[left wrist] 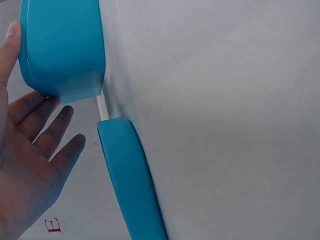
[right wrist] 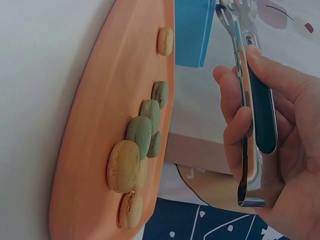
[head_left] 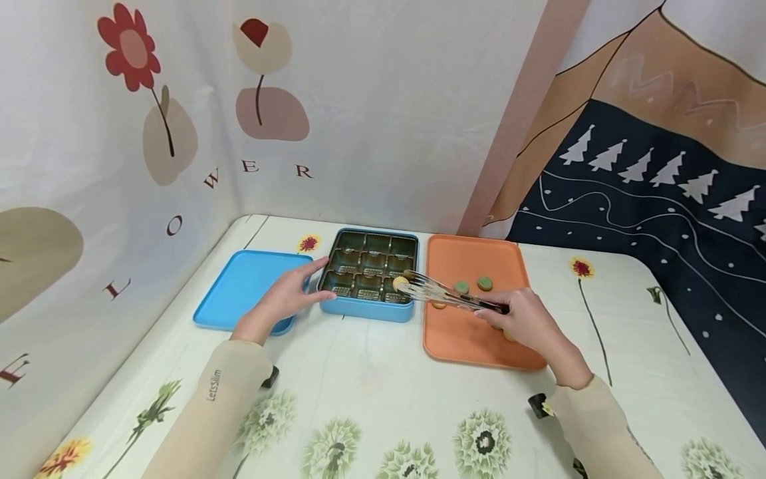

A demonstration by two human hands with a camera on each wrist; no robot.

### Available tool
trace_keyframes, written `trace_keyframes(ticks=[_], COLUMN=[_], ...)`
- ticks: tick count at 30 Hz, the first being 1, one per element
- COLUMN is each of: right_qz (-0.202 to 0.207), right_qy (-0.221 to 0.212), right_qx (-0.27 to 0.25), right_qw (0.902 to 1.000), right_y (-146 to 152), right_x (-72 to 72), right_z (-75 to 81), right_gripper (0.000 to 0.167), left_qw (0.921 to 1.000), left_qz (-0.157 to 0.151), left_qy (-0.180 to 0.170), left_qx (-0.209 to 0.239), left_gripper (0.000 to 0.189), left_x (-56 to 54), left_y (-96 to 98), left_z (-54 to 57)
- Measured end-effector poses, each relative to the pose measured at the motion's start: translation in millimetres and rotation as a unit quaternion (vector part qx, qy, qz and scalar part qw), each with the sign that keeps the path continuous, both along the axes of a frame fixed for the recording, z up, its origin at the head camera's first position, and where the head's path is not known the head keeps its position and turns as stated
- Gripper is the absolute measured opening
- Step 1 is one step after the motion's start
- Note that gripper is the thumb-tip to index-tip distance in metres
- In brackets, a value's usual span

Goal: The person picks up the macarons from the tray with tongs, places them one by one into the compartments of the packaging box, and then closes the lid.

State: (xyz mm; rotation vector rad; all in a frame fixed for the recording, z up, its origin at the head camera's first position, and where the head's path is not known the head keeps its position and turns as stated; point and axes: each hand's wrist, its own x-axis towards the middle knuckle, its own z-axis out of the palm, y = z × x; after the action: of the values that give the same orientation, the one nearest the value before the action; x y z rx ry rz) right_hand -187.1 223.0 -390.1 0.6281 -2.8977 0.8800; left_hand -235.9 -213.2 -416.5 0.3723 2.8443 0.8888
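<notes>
My right hand grips metal tongs with dark handle inlays. A yellow macaron sits at the tongs' tips, over the front right compartment of a blue box. Inside the box is a dark plastic insert with several compartments. My left hand touches the box's left side, thumb near the front corner; in the left wrist view its fingers are spread. On an orange tray, to the right of the box, lie green macarons and yellow macarons, several of them partly under the right hand.
Left of the box lies a flat blue lid, its right edge close to the left hand. A flowered white cloth covers the table. Printed curtains hang behind and to the left, and a dark patterned cloth is at the right.
</notes>
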Motion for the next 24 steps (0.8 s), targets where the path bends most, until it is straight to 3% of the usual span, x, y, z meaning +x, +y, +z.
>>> trace_keyframes(ticks=[24], right_qz=[-0.004], right_qy=[-0.002], right_qx=[0.003], right_qw=[1.0000], right_y=[1.6], right_x=[-0.8], right_z=[-0.3], right_gripper=[0.034], left_qw=[1.0000], left_qz=[-0.001], left_qy=[0.000], left_qx=[-0.004], left_gripper=[0.091], left_x=[-0.5], left_y=[0.0], left_z=[-1.3])
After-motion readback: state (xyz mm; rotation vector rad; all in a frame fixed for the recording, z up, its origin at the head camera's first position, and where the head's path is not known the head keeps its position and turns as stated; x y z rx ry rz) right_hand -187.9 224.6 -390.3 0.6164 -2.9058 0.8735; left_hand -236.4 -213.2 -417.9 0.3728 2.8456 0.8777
